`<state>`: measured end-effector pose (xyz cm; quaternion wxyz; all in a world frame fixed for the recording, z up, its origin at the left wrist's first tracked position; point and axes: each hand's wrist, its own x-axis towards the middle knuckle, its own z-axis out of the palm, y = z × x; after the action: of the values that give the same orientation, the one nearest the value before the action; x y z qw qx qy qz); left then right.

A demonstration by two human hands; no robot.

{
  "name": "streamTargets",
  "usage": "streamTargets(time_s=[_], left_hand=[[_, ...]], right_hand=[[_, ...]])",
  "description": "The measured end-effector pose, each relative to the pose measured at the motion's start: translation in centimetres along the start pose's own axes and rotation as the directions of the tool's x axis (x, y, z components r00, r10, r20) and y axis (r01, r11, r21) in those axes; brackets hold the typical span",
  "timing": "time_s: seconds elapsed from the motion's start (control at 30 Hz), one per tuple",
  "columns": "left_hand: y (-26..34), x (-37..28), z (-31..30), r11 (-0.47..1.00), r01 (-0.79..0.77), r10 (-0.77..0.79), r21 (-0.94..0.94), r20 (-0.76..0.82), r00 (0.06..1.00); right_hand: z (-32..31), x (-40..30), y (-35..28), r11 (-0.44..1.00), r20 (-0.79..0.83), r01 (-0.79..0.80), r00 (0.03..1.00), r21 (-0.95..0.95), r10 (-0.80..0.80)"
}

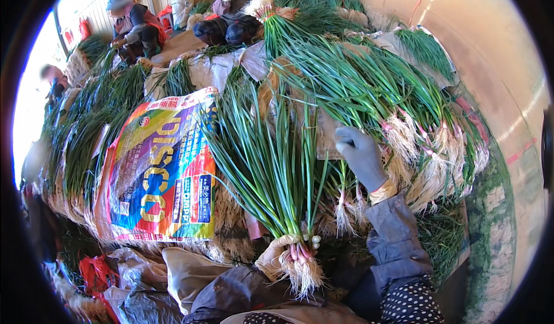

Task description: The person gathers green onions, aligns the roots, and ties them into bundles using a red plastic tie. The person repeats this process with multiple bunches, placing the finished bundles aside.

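Observation:
My left hand (277, 254), in a pale glove, grips a bunch of green onions (277, 177) near its reddish bases. Their white roots hang below the hand, and the leaves fan upward. My right hand (357, 151), in a grey glove, is raised to the right of the bunch, its fingers curled; whether it holds anything is not clear. Close beyond that hand lies a large heap of loose green onions (389, 77), roots towards the right. A few more plants (344, 211) lie below it. A colourful printed sack (160, 168) lies to the left of the held bunch.
Rows of green onions (91, 138) cover the left side. A tied bundle (272, 21) stands at the far side. Several people sit beyond, one (136, 25) handling onions. Red plastic ties (96, 272) lie at the lower left. A pale wall (489, 64) curves along the right.

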<state>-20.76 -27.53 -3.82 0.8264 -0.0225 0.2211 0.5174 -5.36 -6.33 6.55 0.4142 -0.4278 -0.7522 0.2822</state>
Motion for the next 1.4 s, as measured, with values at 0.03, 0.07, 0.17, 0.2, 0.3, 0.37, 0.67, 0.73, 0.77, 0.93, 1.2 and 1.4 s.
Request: streamTargets(time_s=[0.03, 0.07, 0.17, 0.2, 0.3, 0.37, 0.67, 0.73, 0.77, 0.93, 1.2, 1.4], left_hand=[[0.1, 0.1, -0.8, 1.000, 0.023, -0.023, -0.004, 0.052, 0.998], [0.2, 0.2, -2.3, 0.999, 0.047, -0.046, -0.008, 0.103, 0.994], [-0.2, 0.5, -3.6, 0.997, 0.059, -0.051, -0.048, 0.158, 0.986], [-0.2, 0.6, -3.6, 0.996, 0.058, -0.047, -0.063, 0.164, 0.985], [0.0, 0.1, -3.3, 0.993, 0.092, -0.081, -0.076, 0.143, 0.986], [-0.3, 0.2, -3.7, 0.995, 0.067, -0.061, -0.072, 0.082, 0.995], [-0.3, -0.7, -3.8, 0.993, 0.030, -0.019, -0.118, 0.101, 0.995], [-0.4, -0.8, -4.3, 0.992, 0.044, -0.030, -0.118, 0.119, 0.992], [-0.4, -0.5, -5.1, 0.989, 0.057, -0.044, -0.137, 0.098, 0.994], [-0.4, -0.1, -6.9, 0.979, 0.108, -0.087, -0.175, 0.124, 0.988], [-0.3, 0.2, -7.8, 0.850, 0.317, -0.287, -0.421, 0.136, 0.948], [0.1, -0.7, -5.3, 0.999, 0.035, -0.034, -0.008, 0.096, 0.995]], right_hand=[[-0.1, -0.2, -0.9, 0.987, 0.102, 0.044, 0.994, -0.154, -0.028], [-0.1, -0.6, -1.9, 0.949, 0.206, 0.102, 0.978, -0.298, -0.040], [0.7, -1.2, -0.2, 0.741, 0.414, 0.390, 0.895, -0.547, -0.166], [0.8, -1.2, 0.0, 0.689, 0.428, 0.441, 0.880, -0.575, -0.205], [1.6, -0.8, 0.8, 0.583, 0.482, 0.469, 0.864, -0.663, -0.148], [2.3, -0.5, 1.1, 0.521, 0.500, 0.482, 0.858, -0.705, -0.118], [0.0, 2.5, 0.6, 0.791, -0.032, -0.407, 0.881, 0.456, 0.472], [0.1, 2.4, -0.3, 0.908, 0.002, -0.287, 0.954, 0.307, 0.300], [0.8, 2.4, -1.1, 0.969, 0.064, -0.153, 0.988, 0.193, 0.143], [3.4, 4.0, -5.5, 0.725, 0.408, 0.219, 0.908, -0.653, 0.092], [5.6, 6.8, 0.3, 0.441, 0.621, 0.523, 0.776, -0.729, 0.106], [5.3, 6.5, -0.2, 0.486, 0.555, 0.457, 0.829, -0.745, 0.071]])
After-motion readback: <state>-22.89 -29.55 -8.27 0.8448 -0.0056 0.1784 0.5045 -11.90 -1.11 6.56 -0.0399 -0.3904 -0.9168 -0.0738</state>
